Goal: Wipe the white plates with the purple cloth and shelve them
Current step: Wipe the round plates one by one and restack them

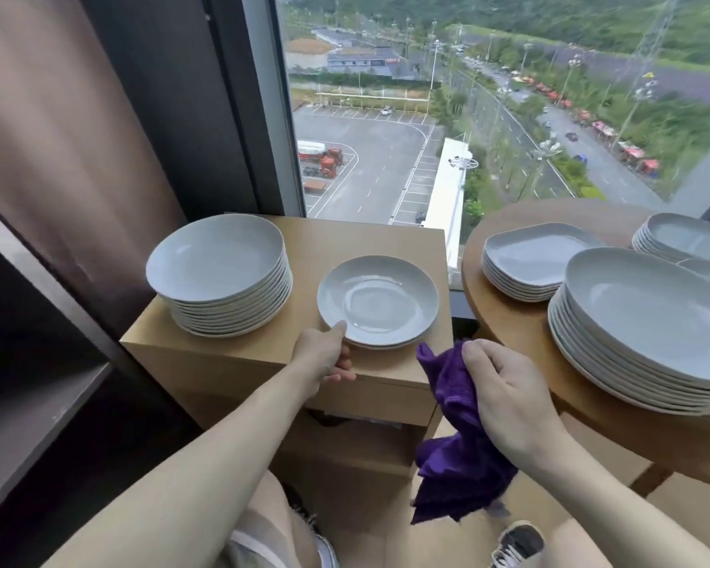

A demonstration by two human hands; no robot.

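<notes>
A short pile of round white plates (380,301) sits on the wooden cabinet top (238,350). My left hand (324,356) pinches the near left rim of its top plate, thumb on the rim and fingers curled below. To the right, my right hand (505,387) grips the purple cloth (456,436), which hangs down in front of the cabinet, clear of the plates. A tall stack of round white plates (222,272) stands at the cabinet's left.
A round wooden table (521,334) on the right carries a big stack of plates (648,330), a squarish stack (533,260) and another stack (689,235) at the back. Dark shelving (25,424) lies to the left. A window is behind. My shoes (517,543) are below.
</notes>
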